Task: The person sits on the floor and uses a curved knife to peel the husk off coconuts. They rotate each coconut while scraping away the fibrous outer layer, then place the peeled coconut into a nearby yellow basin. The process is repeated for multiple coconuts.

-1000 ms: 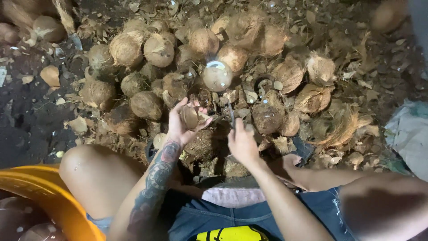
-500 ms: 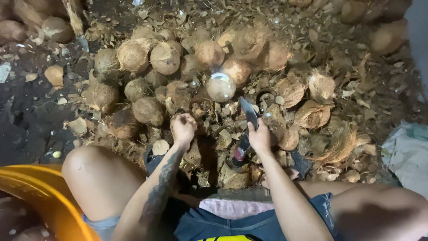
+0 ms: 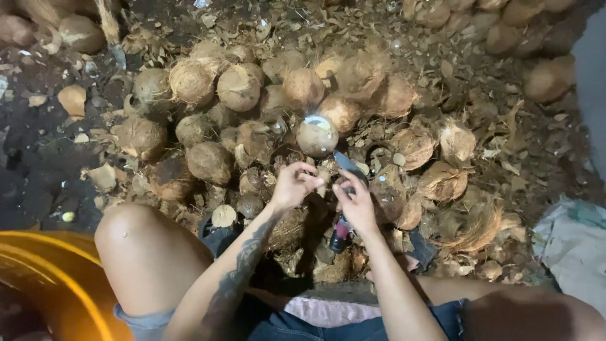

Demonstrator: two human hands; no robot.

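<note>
Fingers of the left hand (image 3: 291, 184) pinch a small pale piece of coconut (image 3: 323, 180) at frame centre, where half a second ago that hand was closed lower down over the heap. The right hand (image 3: 358, 203) is clenched on a knife (image 3: 346, 189), dark red handle hanging below, blade tip pointing up-left near the piece; earlier the blade stood higher and apart. So hands and blade have come together over the piece. Just above sits a cut-open coconut (image 3: 317, 135), ringed by husked coconuts (image 3: 238, 88). A yellow tub (image 3: 44, 278) fills the lower left.
</note>
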